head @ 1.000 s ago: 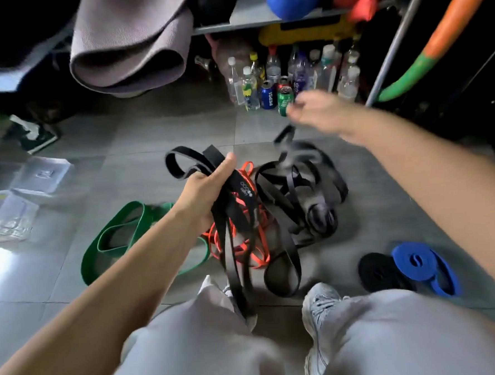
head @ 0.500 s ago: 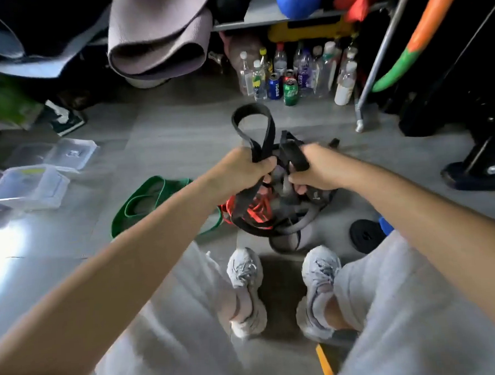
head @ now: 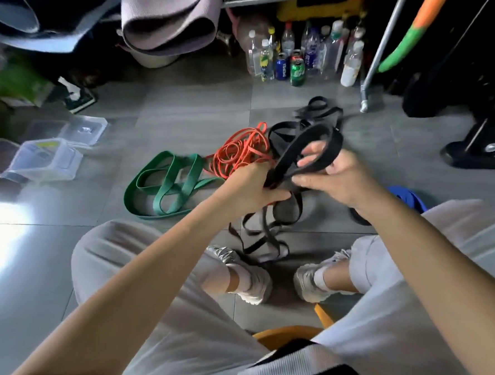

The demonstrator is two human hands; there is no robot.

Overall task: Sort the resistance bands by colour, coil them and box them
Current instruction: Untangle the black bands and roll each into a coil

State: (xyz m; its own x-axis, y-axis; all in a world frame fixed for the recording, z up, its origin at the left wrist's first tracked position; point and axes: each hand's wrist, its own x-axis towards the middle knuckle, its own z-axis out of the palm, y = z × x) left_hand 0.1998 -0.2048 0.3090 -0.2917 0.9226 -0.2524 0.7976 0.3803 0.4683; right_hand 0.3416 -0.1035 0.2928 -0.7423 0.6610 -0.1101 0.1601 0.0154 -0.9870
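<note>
A blue coiled rubber band (head: 409,199) lies on the grey tiled floor (head: 192,103) at the right, but most of it is covered by the right forearm. A black coil (head: 358,218) just beside it is hidden almost wholly under the wrist. The fingertips of the left hand (head: 252,187) are not seen, because the hand is shown from its back. How many strands pass inside it cannot be told.

A black flat rubber resistance band (head: 321,138) is held above the floor by both hands. The left hand is closed round one end of its loop. The right hand (head: 338,176) pinches the lower strand between thumb and fingers, and other fingers are put through the loop. The loop rises between the two hands and beyond them. Below the left hand, thin black strands (head: 268,232) hang down to the floor between the two white shoes.

A heap of thin orange bands (head: 238,153) lies just beyond the left hand, and a wide green band (head: 168,183) is spread beside it, to the left. More black bands (head: 318,110) lie farther off, blurred. Clear plastic boxes (head: 44,162) stand near the left edge of the floor.
</note>
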